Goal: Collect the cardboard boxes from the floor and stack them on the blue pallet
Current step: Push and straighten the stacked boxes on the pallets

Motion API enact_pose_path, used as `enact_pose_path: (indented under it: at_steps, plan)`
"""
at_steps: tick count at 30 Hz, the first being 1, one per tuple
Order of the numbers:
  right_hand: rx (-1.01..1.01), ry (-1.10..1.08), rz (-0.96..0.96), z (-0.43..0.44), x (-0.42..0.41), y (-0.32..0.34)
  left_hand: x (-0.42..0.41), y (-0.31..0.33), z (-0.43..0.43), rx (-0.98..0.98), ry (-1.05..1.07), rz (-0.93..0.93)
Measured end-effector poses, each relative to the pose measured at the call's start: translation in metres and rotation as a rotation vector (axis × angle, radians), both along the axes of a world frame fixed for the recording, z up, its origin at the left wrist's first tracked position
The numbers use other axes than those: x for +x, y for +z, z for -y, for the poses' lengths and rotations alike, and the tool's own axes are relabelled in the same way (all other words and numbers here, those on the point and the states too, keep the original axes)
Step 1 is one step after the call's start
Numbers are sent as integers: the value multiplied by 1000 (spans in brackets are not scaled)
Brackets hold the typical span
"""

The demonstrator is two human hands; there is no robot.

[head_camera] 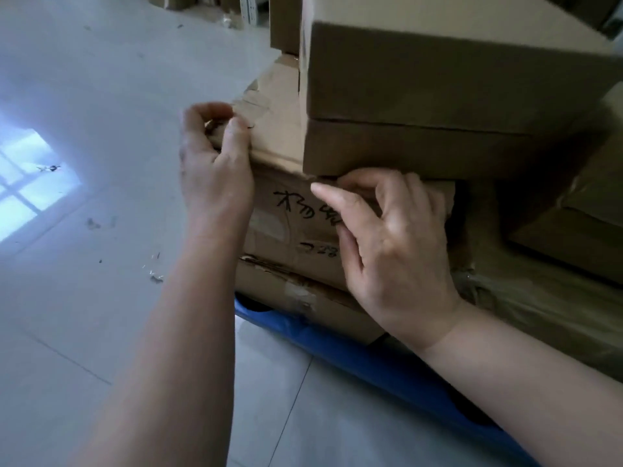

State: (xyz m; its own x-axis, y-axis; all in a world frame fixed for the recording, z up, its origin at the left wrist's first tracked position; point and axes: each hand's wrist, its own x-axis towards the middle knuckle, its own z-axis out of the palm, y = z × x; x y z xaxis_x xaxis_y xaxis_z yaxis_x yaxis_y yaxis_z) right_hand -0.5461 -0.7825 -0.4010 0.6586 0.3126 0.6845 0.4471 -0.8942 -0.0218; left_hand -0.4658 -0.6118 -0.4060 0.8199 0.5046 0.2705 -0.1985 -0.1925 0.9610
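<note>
Both hands grip the marked cardboard box on the blue pallet: left hand clenching its top corner, right hand its front.

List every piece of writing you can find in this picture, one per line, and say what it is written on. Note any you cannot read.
Black handwritten characters, on the front of the worn cardboard box: partly hidden by the right hand; too unclear to quote.
"728", roughly, handwritten lower on the same box: faint, so uncertain.
The other boxes show no writing.
</note>
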Motion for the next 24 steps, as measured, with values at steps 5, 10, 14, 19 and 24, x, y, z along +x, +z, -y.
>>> enact_pose_path:
  at_steps: [5,10,14,19,24]
  plan:
    - [70,-1,-132,-9,1,10,3,-3,-1,44,-41,-93]
    - [34,5,-375,-12,-6,21,-11,14,1,122,-82,-294]
    - [-93,-14,-663,-13,-7,52,-14,50,7,66,-89,-608]
    - [-211,56,-943,9,-11,115,-47,117,11,-271,37,-786]
    - [-210,41,-956,38,-33,172,-79,184,22,-351,28,-837]
